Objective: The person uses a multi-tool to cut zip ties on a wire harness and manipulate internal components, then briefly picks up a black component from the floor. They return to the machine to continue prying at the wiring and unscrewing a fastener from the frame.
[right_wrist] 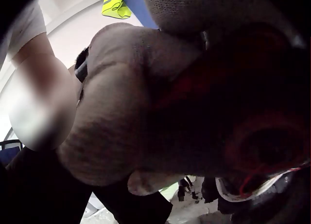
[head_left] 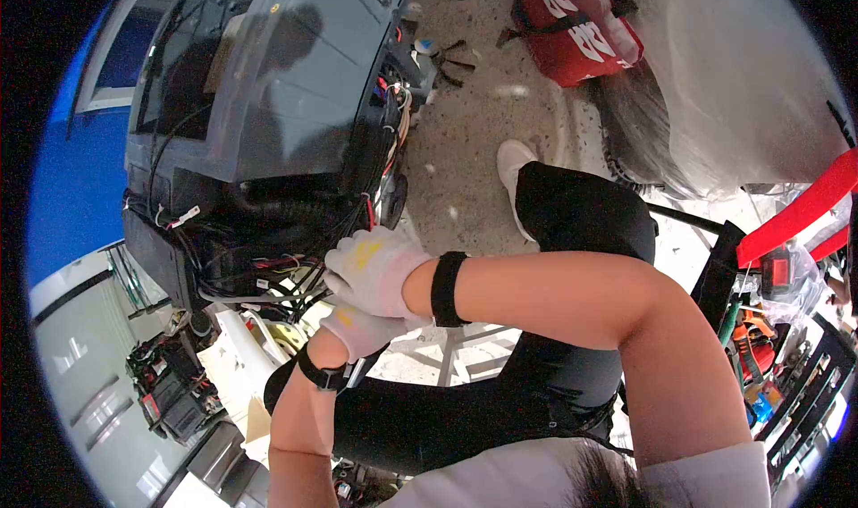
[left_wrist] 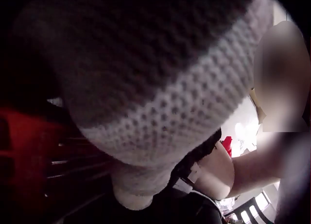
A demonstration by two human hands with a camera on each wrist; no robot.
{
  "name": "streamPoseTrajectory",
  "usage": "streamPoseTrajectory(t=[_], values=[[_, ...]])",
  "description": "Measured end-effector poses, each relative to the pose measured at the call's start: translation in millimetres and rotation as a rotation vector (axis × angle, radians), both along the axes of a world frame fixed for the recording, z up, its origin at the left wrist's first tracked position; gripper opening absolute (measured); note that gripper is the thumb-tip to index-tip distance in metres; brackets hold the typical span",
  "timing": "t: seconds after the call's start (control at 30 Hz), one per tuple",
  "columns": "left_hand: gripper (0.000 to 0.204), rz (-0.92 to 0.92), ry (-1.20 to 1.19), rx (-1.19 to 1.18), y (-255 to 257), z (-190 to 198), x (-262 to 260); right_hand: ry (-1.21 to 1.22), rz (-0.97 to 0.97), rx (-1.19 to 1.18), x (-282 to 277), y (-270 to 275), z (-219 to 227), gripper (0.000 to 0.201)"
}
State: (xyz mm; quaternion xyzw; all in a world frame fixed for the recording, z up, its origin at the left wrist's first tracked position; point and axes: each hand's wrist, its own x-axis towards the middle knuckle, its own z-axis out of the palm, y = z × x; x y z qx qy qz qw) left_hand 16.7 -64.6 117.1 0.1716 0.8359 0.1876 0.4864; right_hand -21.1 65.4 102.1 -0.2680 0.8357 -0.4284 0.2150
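Two white knit gloves with yellow marks on the back cover my hands. In the head view my right hand (head_left: 375, 271) is bent over a bundle of wires (head_left: 295, 280) at the lower edge of a large dark grey plastic housing (head_left: 308, 88). Close below it is my left hand (head_left: 357, 331), partly covered by the right. The wrist views are dark: the left glove (left_wrist: 165, 97) fills one, and in the other the right glove (right_wrist: 112, 112) lies close to another gloved part. What the fingers hold is hidden, so I cannot tell.
More coloured cables (head_left: 398, 137) run down the housing's side. A white plastic part (head_left: 246, 343) lies below the wires. A red bag (head_left: 576, 30) and a translucent plastic sheet (head_left: 737, 79) are at the upper right. Tools (head_left: 751, 347) lie by a black chair (head_left: 813, 374).
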Motion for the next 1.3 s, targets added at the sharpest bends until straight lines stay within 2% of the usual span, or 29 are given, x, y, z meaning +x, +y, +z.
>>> streamPoseTrajectory(t=[0.07,0.13,0.2,0.27,0.33,0.4,0.43,0.47,0.53,0.6,0.67,0.7,0.73,0.77,0.8,0.83,0.9,0.93,1.0,1.03,1.07,1.13,1.2,1.23,1.3], values=[[0.057,0.004,0.037,-0.005,-2,-1,3,0.023,0.001,-0.01,2,-6,-4,0.028],[0.057,0.006,0.031,-0.013,-12,-10,6,0.179,0.083,0.0,1,-21,-11,0.023],[0.058,0.003,0.029,-0.039,-12,-13,6,0.184,0.006,-0.028,2,-28,5,0.019],[0.058,0.008,0.031,-0.062,-10,-14,5,0.112,0.084,-0.019,2,-34,21,0.026],[0.059,0.009,0.031,-0.082,-8,-15,5,0.078,0.053,-0.001,11,-57,20,0.022],[0.059,0.012,0.033,-0.104,-6,-18,5,0.149,-0.123,0.018,22,-71,21,0.019],[0.059,0.015,0.035,-0.113,-5,-19,5,0.292,-0.206,-0.028,25,-82,12,0.012],[0.059,0.016,0.036,-0.12,-3,-21,4,0.287,-0.209,-0.03,25,-85,14,0.012],[0.06,0.017,0.04,-0.139,1,-25,2,0.295,-0.143,0.016,28,-87,14,0.009],[0.06,0.023,0.048,-0.163,5,-29,-1,0.317,-0.175,0.003,35,-87,17,0.005],[0.061,0.034,0.059,-0.183,10,-34,-4,0.316,0.064,0.003,40,-92,19,0.005],[0.061,0.044,0.068,-0.196,11,-35,-6,0.276,0.119,0.005,43,-99,24,0.011],[0.061,0.089,0.06,-0.201,16,-37,-9,0.274,0.117,-0.001,41,-93,29,0.011],[0.061,0.144,0.047,-0.213,22,-35,-13,0.298,0.269,0.01,36,-81,40,0.005],[0.061,0.238,0.008,-0.22,30,-30,-16,0.321,0.422,0.02,33,-73,46,0.011],[0.061,0.334,-0.028,-0.227,39,-25,-19,0.339,0.383,0.074,40,-87,44,0.013],[0.056,0.598,-0.083,-0.19,39,-26,-20,0.317,0.327,0.082,34,-80,43,0.013],[0.056,0.59,-0.086,-0.193,40,-26,-20,0.296,0.275,0.096,32,-76,43,0.013],[0.046,0.861,-0.084,-0.161,45,-26,-20,0.333,0.286,0.089,32,-63,38,0.013],[0.039,0.819,0.037,-0.184,13,-62,-15,0.22,0.181,0.149,33,-65,32,0.014],[0.039,0.814,0.037,-0.181,14,-59,-18,0.108,0.077,0.207,33,-68,30,0.014],[0.041,0.889,-0.15,-0.301,21,-49,-24,-0.158,-0.21,0.313,35,-75,31,0.017],[0.042,0.906,-0.11,-0.267,19,-44,-11,-0.105,-0.116,0.387,36,-70,29,0.018],[0.044,0.655,0.035,-0.198,10,-49,-4,-0.078,-0.067,0.423,37,-69,27,0.019],[0.047,0.321,0.204,-0.139,11,-39,4,-0.025,0.037,0.494,42,-68,24,0.021]])
